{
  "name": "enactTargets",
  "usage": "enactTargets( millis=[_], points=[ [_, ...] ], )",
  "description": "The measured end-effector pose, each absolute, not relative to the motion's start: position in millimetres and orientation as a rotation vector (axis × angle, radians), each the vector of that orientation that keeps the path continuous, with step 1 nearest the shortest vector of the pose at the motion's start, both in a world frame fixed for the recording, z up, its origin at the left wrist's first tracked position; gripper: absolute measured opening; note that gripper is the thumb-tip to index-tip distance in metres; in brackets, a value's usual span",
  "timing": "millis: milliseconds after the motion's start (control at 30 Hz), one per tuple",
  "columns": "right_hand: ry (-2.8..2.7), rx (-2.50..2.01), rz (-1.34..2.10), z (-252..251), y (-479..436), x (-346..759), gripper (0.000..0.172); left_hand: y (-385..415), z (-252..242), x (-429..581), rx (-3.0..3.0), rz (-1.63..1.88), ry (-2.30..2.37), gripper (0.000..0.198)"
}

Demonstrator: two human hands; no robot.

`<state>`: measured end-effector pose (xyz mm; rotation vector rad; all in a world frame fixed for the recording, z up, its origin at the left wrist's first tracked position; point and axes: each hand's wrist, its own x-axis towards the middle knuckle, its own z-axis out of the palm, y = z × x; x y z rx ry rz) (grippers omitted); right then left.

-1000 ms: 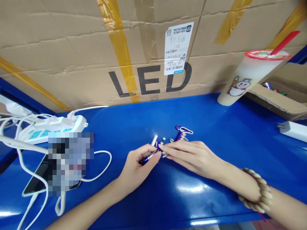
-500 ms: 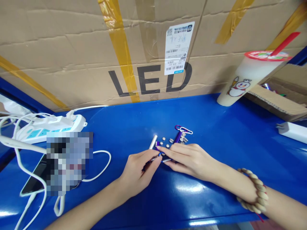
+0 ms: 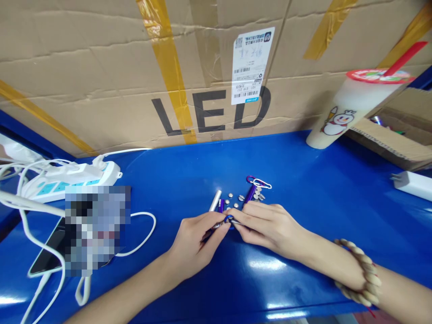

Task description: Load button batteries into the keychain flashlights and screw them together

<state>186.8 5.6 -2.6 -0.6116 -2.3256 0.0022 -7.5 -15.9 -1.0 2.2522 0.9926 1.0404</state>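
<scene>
Blue clip (image 3: 229,218) is gripped between left hand (image 3: 194,236) and right hand (image 3: 275,227); cup (image 3: 339,122) holds pale drink (image 3: 320,137), carton (image 3: 388,140) small oddments (image 3: 376,120)

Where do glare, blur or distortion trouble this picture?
Head view: bright glare whitens the table below the right hand; head view: a pixelated patch hides part of the phone; head view: the cup leans outward, probably lens stretch; head view: the metal piece in the left hand shows too small for detail.

The desk (image 3: 175,173) and small loop (image 3: 229,217) are blue, the long tube (image 3: 250,194) purple, the button cells (image 3: 230,195) silver, the carton (image 3: 101,67) brown with yellow tape (image 3: 168,63), the straw (image 3: 407,58) red.
</scene>
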Motion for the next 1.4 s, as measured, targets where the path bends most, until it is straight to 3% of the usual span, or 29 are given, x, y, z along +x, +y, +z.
enactTargets(
  millis=[200, 433, 733, 1000, 1400],
  points=[
    [-2.317, -0.677, 0.031, 1, 5, 187, 0.021, -17, -5, -9, 2.177, 0.969, 1.021, 0.007],
    [-2.179, -0.729, -0.012, -6, 9, 194, 0.02, -20, -5, -7, 2.085, 0.927, 1.027, 0.02],
    [-2.173, -0.716, 0.013, -7, 6, 189, 0.019, -24, -8, -4, 1.998, 0.863, 0.979, 0.009],
    [-2.153, -0.699, 0.0, -9, 4, 191, 0.022, -25, -4, -4, 2.118, 0.95, 0.941, 0.011],
    [-2.081, -0.832, 0.097, -1, 11, 196, 0.025, -35, -6, 2, 2.481, 0.718, 0.68, 0.016]
  ],
)
